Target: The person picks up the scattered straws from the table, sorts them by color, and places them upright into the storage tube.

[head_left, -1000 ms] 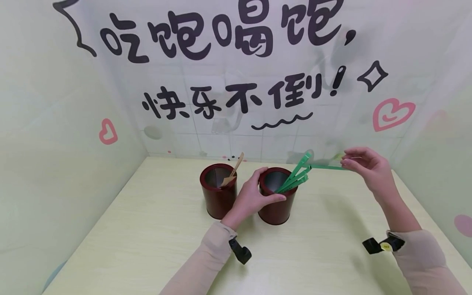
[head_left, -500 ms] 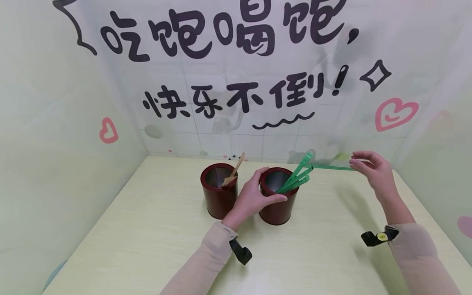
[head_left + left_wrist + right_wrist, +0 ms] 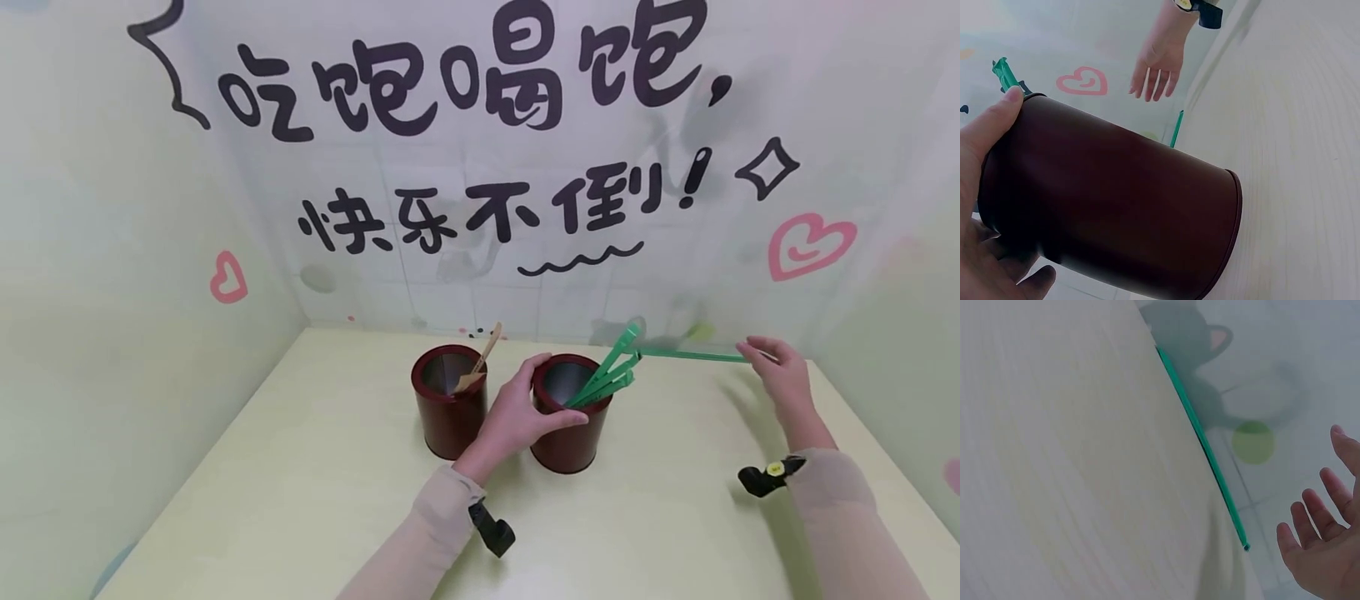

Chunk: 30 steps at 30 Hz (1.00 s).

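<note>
My left hand (image 3: 517, 417) grips the rim of the right-hand dark red canister (image 3: 566, 442), thumb on the near side and fingers round the far side. Several long green straw-like sticks (image 3: 603, 375) lean out of that canister to the right. Another thin green stick (image 3: 1204, 447) lies along the table's back edge by the wall. My right hand (image 3: 783, 379) hovers near this stick's right end in the head view. In the right wrist view its fingers (image 3: 1307, 522) are spread apart and hold nothing, with a gap between them and the stick.
A second dark red canister (image 3: 450, 425) stands left of my left hand, with a light brown wooden stick (image 3: 489, 346) and a brown paper-like piece (image 3: 468, 383) in it. The pale table (image 3: 315, 500) meets a printed wall sheet (image 3: 352, 292) at the back.
My right hand has moved right and lower, and more of the thin green stick shows. My left hand keeps its hold on the canister. The head view has tilted up slightly.
</note>
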Motion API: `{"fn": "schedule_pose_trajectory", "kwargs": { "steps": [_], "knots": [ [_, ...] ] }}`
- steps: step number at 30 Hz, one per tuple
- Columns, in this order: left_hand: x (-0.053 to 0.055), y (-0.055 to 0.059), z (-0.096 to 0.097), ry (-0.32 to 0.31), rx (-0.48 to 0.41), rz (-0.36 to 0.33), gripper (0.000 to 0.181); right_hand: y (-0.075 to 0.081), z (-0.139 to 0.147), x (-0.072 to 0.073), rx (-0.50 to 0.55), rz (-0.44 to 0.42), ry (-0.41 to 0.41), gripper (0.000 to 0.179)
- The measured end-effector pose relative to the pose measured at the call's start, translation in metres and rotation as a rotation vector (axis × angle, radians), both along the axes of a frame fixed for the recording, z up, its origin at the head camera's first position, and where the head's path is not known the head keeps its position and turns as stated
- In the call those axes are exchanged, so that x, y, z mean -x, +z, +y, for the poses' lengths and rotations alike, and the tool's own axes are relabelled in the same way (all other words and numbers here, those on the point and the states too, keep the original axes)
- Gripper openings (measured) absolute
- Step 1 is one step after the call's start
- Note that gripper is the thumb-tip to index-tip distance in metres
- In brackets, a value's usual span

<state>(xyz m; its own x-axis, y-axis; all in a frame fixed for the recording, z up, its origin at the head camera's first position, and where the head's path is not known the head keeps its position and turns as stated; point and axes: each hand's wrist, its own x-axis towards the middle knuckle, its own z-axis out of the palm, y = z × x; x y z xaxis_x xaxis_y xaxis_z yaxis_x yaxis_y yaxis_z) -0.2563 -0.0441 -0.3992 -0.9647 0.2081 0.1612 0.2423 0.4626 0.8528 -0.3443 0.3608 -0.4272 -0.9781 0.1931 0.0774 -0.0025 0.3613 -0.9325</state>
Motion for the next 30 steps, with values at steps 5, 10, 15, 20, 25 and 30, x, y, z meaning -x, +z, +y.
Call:
{"fn": "schedule_pose_trajectory", "kwargs": {
  "steps": [5, 10, 15, 20, 25, 30],
  "knots": [
    [-0.001, -0.001, 0.0, 0.005, 0.005, 0.021, 0.093, -0.012, 0.015, 0.013, -0.071, -0.156, -0.089, 0.083],
    [-0.001, -0.002, 0.001, 0.008, 0.006, 0.027, 0.094, -0.024, 0.028, 0.02, -0.055, -0.221, -0.065, 0.09],
    [-0.003, 0.0, 0.001, 0.002, -0.001, 0.011, 0.093, -0.03, 0.033, 0.023, -0.141, -0.185, 0.035, 0.087],
    [-0.005, 0.001, 0.002, -0.001, -0.003, 0.011, 0.094, -0.033, 0.036, 0.025, -0.343, -0.161, 0.178, 0.083],
    [-0.005, 0.002, 0.002, -0.001, -0.012, 0.011, 0.094, -0.036, 0.036, 0.033, -0.484, -0.155, 0.254, 0.075],
    [-0.005, 0.001, 0.002, 0.0, -0.018, 0.005, 0.093, -0.041, 0.034, 0.038, -0.569, -0.09, 0.267, 0.053]
  ]
}}
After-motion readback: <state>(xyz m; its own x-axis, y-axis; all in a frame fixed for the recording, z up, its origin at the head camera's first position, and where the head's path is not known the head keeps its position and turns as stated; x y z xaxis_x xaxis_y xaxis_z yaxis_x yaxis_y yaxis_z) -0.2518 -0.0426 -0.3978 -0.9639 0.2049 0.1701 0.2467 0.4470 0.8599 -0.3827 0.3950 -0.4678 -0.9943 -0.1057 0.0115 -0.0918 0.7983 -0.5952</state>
